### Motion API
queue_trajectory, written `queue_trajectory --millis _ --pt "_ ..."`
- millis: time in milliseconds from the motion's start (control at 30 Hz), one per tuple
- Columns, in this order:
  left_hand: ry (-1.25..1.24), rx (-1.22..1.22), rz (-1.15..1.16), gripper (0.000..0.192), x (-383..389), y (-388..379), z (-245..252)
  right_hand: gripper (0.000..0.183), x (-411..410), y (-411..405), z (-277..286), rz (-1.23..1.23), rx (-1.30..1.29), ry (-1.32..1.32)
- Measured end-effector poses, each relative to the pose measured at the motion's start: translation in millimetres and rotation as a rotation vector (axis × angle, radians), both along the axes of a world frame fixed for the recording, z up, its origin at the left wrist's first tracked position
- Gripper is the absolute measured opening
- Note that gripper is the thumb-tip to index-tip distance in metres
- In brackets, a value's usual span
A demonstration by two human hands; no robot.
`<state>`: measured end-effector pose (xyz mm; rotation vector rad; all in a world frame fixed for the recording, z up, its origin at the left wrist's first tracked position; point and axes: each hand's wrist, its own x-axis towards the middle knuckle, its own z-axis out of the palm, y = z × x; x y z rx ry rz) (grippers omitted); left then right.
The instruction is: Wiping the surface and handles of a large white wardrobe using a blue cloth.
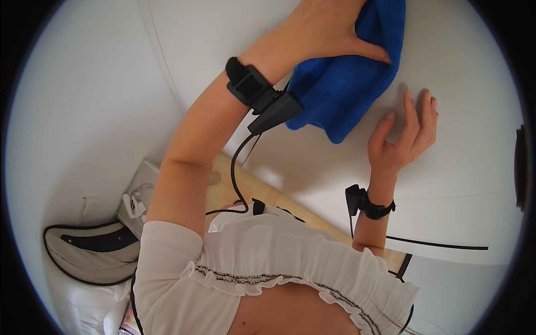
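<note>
My left hand (335,37) is at the top of the view, its thumb lying over a blue cloth (343,96) that it holds against a large white surface (452,167). The cloth hangs in soft folds below the palm; the hand's other fingers are hidden or cut off by the picture's top edge. To the right and lower, my right hand (402,134) is spread with fingers apart and nothing in it, fingertips at or close to the same white surface. Both wrists wear black straps with small cabled devices.
A light wooden floor (268,188) shows between the white surface and my body. At the lower left are a pale box-like stand (144,176) with white cables, a wall socket (89,206) and a beige, black-edged padded item (92,255). A black strip (439,243) runs along the lower right.
</note>
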<state>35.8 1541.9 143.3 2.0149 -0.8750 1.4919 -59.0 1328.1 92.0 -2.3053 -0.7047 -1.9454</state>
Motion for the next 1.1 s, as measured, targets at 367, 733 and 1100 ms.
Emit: queue_trajectory --millis 367,733,1100 --pt "0.238 -0.098 -0.125 0.108 -34 0 -153 0.042 -8 0 -1 -0.010 -0.033 -0.029" --pt "0.584 -0.033 0.032 0.126 -91 -1 -262 0.040 -29 -7 3 0.069 -0.087 0.001" --pt "0.120 -0.185 -0.058 0.111 -78 -10 -43 0.047 -53 19 26 0.222 -0.191 0.327"
